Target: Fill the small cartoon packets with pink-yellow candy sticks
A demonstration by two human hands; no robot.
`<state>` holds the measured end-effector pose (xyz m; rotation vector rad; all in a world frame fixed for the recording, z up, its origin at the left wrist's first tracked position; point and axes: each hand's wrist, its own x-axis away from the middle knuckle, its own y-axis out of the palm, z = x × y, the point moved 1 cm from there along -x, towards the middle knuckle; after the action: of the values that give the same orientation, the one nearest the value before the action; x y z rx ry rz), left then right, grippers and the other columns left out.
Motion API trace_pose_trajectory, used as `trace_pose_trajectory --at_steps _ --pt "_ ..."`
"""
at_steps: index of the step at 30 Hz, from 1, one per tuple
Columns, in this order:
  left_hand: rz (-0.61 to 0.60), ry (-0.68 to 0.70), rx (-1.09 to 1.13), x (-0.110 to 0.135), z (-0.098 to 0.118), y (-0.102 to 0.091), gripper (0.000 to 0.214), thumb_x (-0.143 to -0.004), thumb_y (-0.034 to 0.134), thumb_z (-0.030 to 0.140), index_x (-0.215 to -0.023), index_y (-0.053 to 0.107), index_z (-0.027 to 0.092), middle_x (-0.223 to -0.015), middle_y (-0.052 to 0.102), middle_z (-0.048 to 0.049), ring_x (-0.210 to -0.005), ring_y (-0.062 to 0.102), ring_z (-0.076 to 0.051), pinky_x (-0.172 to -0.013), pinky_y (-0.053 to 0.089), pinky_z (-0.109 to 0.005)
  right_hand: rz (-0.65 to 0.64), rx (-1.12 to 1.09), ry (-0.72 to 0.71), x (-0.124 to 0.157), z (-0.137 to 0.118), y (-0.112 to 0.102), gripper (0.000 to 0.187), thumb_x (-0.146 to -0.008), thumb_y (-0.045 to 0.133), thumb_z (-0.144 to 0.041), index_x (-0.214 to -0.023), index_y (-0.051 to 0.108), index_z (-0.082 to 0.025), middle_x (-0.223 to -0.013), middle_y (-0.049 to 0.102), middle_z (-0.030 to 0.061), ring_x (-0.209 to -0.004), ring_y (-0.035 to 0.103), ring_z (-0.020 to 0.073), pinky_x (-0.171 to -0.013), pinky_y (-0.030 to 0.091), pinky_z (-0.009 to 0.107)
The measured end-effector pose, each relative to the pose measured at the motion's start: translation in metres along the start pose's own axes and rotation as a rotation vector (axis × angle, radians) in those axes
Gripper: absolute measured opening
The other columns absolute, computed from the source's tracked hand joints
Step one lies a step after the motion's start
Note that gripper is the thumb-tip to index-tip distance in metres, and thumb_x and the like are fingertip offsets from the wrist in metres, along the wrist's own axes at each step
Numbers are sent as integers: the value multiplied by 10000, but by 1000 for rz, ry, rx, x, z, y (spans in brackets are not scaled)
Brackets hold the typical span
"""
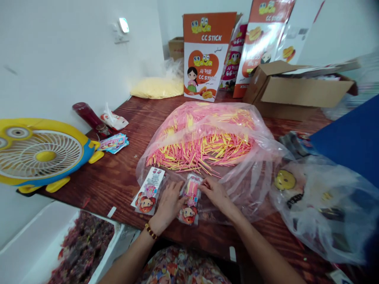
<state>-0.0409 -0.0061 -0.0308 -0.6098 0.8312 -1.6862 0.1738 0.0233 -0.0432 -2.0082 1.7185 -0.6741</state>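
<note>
A small clear packet point(190, 217) lies on the table in front of me, printed with a red-haired cartoon face and with pink and yellow sticks inside. My left hand point(170, 199) grips its left edge, the thumb over the print. At the packet's upper right edge, the fingers of my right hand point(217, 193) are pinched together. Left of my left hand lies a stack of similar flat packets point(146, 199) with a white printed card. Just beyond both hands spreads a heap of thin pink and yellow sticks point(201, 148) in a large clear plastic bag point(251, 189).
A yellow fan point(44, 154) stands at the left, near small cards point(114, 142) and a dark red bottle point(90, 118). Printed boxes point(205, 55) and an open carton point(296, 92) line the back. A filled plastic bag point(322, 209) lies right; a white foam box point(38, 228) sits lower left.
</note>
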Motion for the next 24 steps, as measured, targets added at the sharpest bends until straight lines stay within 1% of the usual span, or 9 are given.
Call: trace_pose_trajectory --at_steps 4,6,7,10,11,14,17,21,24 --pt "22 32 -41 2 -10 11 433 -890 580 264 -1313 538 185 -1148 628 -131 -1072 599 -271 -920 493 -430 67 106 -56 -22 11 -36 256 -921 409 -325 -797 591 -195 -720 621 13 -686 561 168 -641 381 262" --pt "39 54 -41 2 -14 13 446 -894 579 290 -1330 527 212 -1171 634 -126 -1095 601 -273 -919 495 -424 101 245 -50 -42 18 -61 299 -951 373 -330 -809 597 -193 -747 643 30 -703 577 177 -646 392 265" --pt "47 57 -44 2 -16 14 459 -893 583 306 -1340 520 222 -1180 638 -125 -1100 604 -275 -916 496 -423 113 323 -30 -52 21 -73 290 -959 365 -311 -867 612 -189 -801 666 41 -736 596 179 -661 400 262" --pt "57 21 -67 3 -20 15 494 -884 598 364 -1351 514 226 -1170 654 -125 -1086 621 -286 -908 499 -431 11 680 -7 -78 26 -102 253 -937 407 -225 -1055 624 -167 -990 696 88 -867 635 187 -715 422 255" --pt "56 6 -73 3 -22 16 503 -877 604 376 -1348 517 222 -1162 659 -124 -1080 626 -289 -906 500 -435 -28 738 -16 -84 26 -108 258 -911 447 -194 -1096 624 -163 -1037 695 99 -908 640 192 -729 426 253" --pt "67 -15 -63 2 -25 17 511 -868 605 379 -1340 524 203 -1154 669 -132 -1075 633 -295 -905 508 -446 -142 839 -76 -96 22 -114 373 -847 528 -133 -1209 609 -174 -1136 679 121 -989 646 218 -751 442 263" --pt "115 0 -17 1 -29 11 493 -874 584 376 -1330 533 195 -1137 675 -139 -1058 643 -295 -903 517 -457 -221 915 -133 -102 16 -109 410 -864 537 -147 -1267 594 -195 -1165 665 136 -1012 650 249 -753 462 292" --pt "176 -6 14 -2 -39 -13 451 -898 546 388 -1314 543 213 -1141 678 -121 -1041 645 -280 -934 507 -458 -253 965 -178 -110 13 -105 337 -891 531 -180 -1209 639 -197 -1155 647 153 -1041 629 275 -790 476 330" --pt "189 -49 -46 -6 -55 -36 456 -903 532 407 -1304 550 191 -1152 673 -125 -1042 639 -279 -932 500 -441 -251 983 -212 -114 17 -104 289 -901 522 -194 -1149 667 -166 -1165 623 179 -1075 593 291 -862 463 369"
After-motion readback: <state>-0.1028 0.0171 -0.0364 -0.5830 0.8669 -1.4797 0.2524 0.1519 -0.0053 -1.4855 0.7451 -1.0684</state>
